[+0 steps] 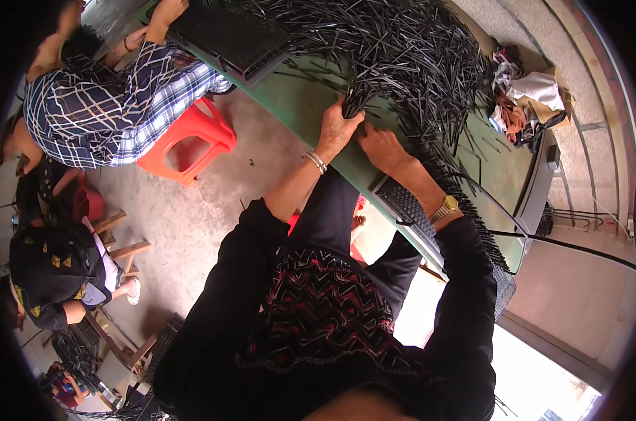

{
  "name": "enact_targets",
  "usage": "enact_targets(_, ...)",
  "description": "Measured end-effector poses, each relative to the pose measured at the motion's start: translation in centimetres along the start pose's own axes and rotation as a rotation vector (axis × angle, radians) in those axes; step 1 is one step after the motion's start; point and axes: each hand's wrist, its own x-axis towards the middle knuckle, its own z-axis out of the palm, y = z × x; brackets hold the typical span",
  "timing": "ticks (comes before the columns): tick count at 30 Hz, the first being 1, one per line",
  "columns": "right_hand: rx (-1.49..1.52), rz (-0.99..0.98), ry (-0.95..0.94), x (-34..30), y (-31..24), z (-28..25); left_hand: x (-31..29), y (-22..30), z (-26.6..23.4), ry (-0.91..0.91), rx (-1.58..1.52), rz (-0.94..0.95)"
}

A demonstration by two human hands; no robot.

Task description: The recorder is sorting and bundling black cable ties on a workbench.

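A bunch of thin black sticks (353, 105) stands up out of my left hand (339, 130), whose fingers are wrapped round it at the near edge of the green table (311, 88). Close beside it, to the right, is my right hand (384, 149), its fingers curled and pressed together; whatever they hold, if anything, is too small to make out. Just beyond both hands spreads a large loose heap of the same black sticks (423, 56). Under my right forearm lies a black perforated tray (407, 203), partly hidden.
Another black tray (226, 35) lies at the table's far left. Crumpled bags and cloths (528, 98) sit at the right end. A person in a plaid shirt (93, 112) sits at left by a red plastic stool (191, 144); another person (55, 270) sits lower left. Black cables cross at right.
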Motion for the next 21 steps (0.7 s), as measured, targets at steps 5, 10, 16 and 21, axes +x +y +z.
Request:
enact_targets(5,0.211,0.229,0.252,-1.2,3.7,-1.3,0.2,1.5,0.9,0.075,-0.154,0.011)
enact_targets(10,1.215,0.433,0.602,-5.2,4.7,-9.2,-1.5,0.4,0.5,0.063,-0.124,0.039)
enact_targets(16,1.328,0.575,0.979,-13.6,3.6,-12.5,-2.4,0.2,1.0,0.02,-0.098,0.035)
enact_targets(21,1.341,0.599,1.105,-17.2,1.1,-10.1,-1.8,0.8,1.3,0.003,-0.211,-0.096)
